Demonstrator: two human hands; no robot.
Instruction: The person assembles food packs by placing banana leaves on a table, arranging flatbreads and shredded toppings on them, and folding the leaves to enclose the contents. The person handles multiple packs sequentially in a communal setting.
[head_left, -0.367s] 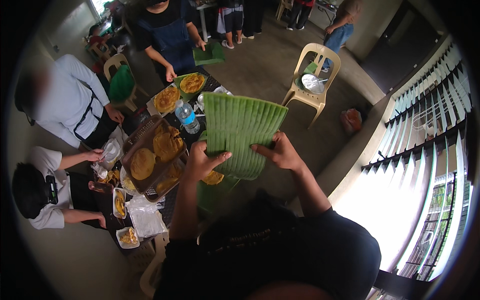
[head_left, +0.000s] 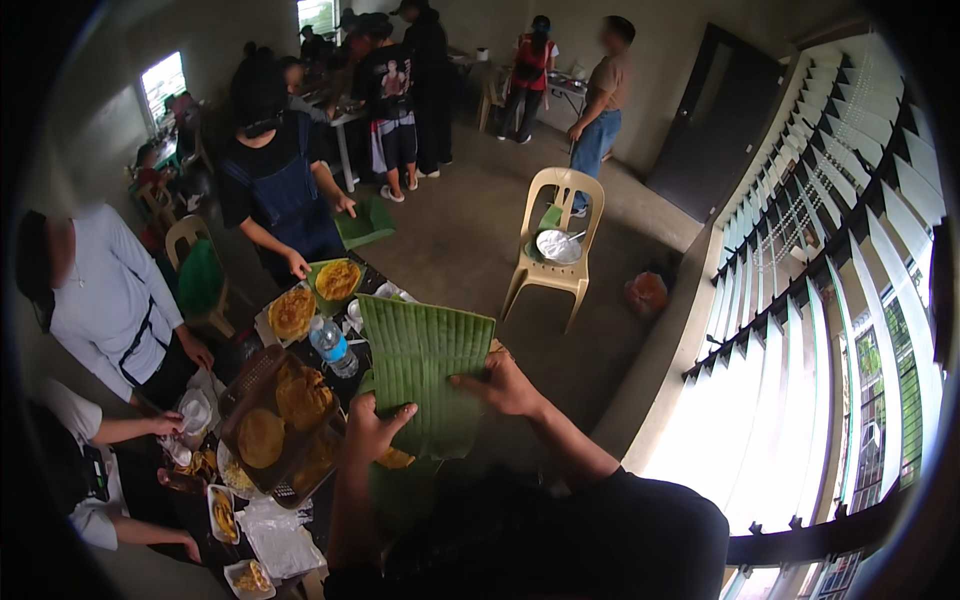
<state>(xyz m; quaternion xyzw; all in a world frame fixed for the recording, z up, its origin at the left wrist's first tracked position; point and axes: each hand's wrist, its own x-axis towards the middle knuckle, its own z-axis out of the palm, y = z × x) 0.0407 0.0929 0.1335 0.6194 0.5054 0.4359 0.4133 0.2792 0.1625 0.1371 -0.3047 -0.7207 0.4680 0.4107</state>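
A broad green banana leaf piece (head_left: pixel 430 345) is held up between my hands, its ribbed face toward me. My left hand (head_left: pixel 375 432) grips its lower left edge, thumb on the near face and fingers behind. At the right edge, my right hand (head_left: pixel 508 386) pinches it the same way, higher up. Below the leaf, part of a golden flat round food (head_left: pixel 396 458) shows beside my left hand. More green leaf (head_left: pixel 400 490) lies beneath, mostly hidden by my arms.
Left of my hands, the dark table carries a brown plastic basket (head_left: pixel 240 385) of flat golden rounds, a water bottle (head_left: pixel 330 345) and plastic bags (head_left: pixel 280 538). A co-worker (head_left: pixel 280 185) holds leaf pieces across it. A beige chair (head_left: pixel 550 270) bears a metal bowl (head_left: pixel 558 246). Louvred windows (head_left: pixel 780 350) line the right.
My view has tilted upward, so the room's far side shows more and the table appears lower and farther left. Both hands still hold the leaf, with its top edge tilted slightly more.
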